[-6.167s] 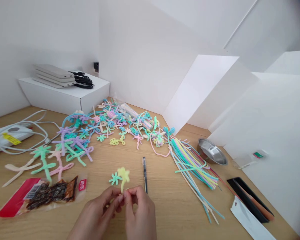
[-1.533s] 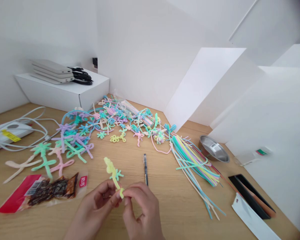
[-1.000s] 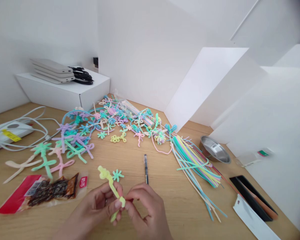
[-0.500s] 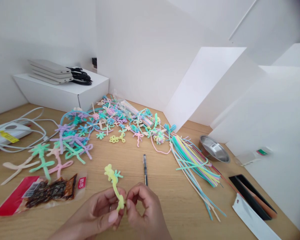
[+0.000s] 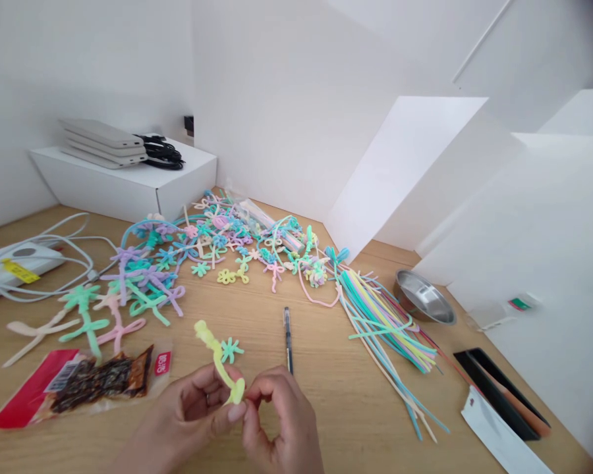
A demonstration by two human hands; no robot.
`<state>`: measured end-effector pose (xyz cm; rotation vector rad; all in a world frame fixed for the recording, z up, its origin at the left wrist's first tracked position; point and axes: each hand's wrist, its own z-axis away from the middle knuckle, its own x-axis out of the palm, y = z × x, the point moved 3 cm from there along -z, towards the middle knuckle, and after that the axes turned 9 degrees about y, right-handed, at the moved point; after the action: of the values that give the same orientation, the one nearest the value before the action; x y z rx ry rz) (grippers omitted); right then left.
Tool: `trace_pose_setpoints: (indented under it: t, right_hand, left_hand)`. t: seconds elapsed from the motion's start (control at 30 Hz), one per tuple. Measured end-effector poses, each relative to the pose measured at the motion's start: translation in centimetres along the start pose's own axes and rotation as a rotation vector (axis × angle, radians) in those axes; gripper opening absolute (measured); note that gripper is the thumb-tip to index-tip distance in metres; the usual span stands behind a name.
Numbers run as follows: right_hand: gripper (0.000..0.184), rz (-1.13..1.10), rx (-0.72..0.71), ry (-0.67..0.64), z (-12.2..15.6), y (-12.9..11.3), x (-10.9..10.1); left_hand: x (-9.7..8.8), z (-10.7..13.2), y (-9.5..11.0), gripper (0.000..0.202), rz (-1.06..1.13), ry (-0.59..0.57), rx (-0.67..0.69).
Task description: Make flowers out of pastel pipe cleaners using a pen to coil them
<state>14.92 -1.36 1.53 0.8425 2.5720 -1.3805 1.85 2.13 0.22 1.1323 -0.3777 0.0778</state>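
A yellow pipe cleaner [image 5: 219, 364], bent into a stem with a looped top, stands up from between my hands. My left hand [image 5: 192, 411] pinches its lower, folded end between thumb and fingers. Close against it, my right hand [image 5: 281, 418] is closed with thumb and forefinger pinching the right side of that same end; the exact bit gripped is partly hidden. Just behind the yellow stem, a small green pipe-cleaner flower [image 5: 231, 350] lies on the table. A black pen [image 5: 288, 339] lies beyond my right hand.
Many pastel pipe-cleaner shapes [image 5: 222, 230] are heaped at the back. Straight pipe cleaners [image 5: 380, 316] lie at right, near a metal bowl [image 5: 425, 296] and a black case [image 5: 499, 392]. At left are a red-edged snack packet [image 5: 34, 388], a power strip [image 5: 24, 260] and a white box [image 5: 128, 184].
The yellow pipe cleaner's top has tipped to the left, uncovering the green flower behind it. My hands have shifted slightly and stay together at its lower end.
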Motion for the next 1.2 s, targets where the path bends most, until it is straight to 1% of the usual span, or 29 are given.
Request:
trace_pose_setpoints:
  t: [0.07,0.13,0.23,0.3,0.4,0.53,0.6,0.7,0.83,0.9,0.97,1.07,1.13,1.2]
  right_hand:
    - [0.012,-0.027,0.051,0.026,0.1,0.0,0.1]
    - [0.009,-0.093,0.147,0.032,0.4,0.2,0.4]
    - [0.007,-0.209,0.28,0.001,0.8,0.5,0.8]
    - [0.007,-0.235,0.298,0.008,0.9,0.5,0.8]
    - [0.007,-0.191,0.218,0.058,0.7,0.1,0.7]
    - [0.01,-0.076,0.106,0.088,0.4,-0.4,0.6]
    - [0.01,-0.055,0.093,0.108,0.4,-0.5,0.6]
    - [0.009,-0.081,0.097,0.123,0.4,-0.3,0.5]
    - [0.008,-0.141,0.118,0.089,0.4,0.1,0.5]
    - [0.008,-0.164,0.115,0.075,0.4,0.2,0.5]
    - [0.009,-0.167,0.095,0.07,0.4,0.1,0.4]
    - [0.012,-0.119,0.036,0.056,0.5,-0.3,0.4]
    - [0.013,-0.042,-0.028,0.048,0.6,-0.4,0.4]
    - [0.014,0.061,-0.135,0.056,0.7,-0.5,0.5]
  left_hand:
    - [0.0,0.1,0.1,0.016,-0.03,-0.002,-0.003]
    - [0.2,0.5,0.3,0.015,-0.008,-0.02,-0.002]
    - [0.6,1.0,0.6,0.017,0.117,-0.008,-0.074]
    - [0.8,1.3,0.8,0.018,0.18,0.009,-0.107]
    - [0.7,1.2,0.8,0.02,0.172,-0.006,-0.099]
    - [-0.1,0.6,0.7,0.028,0.029,-0.083,-0.006]
    - [-0.5,0.3,0.5,0.028,-0.037,-0.093,0.01]
    - [-0.8,0.0,0.0,0.02,0.001,-0.072,0.002]
    - [-0.6,-0.1,-0.4,0.031,0.107,-0.104,-0.008]
    - [-0.6,-0.1,-0.5,0.029,0.096,-0.121,-0.027]
    - [-0.6,-0.1,-0.4,0.023,0.06,-0.115,-0.031]
    - [-0.7,0.1,0.0,0.022,-0.026,-0.063,0.006]
    - [-0.7,0.3,0.2,0.024,-0.079,-0.021,0.032]
    - [-0.6,0.4,0.1,0.026,-0.083,0.01,0.022]
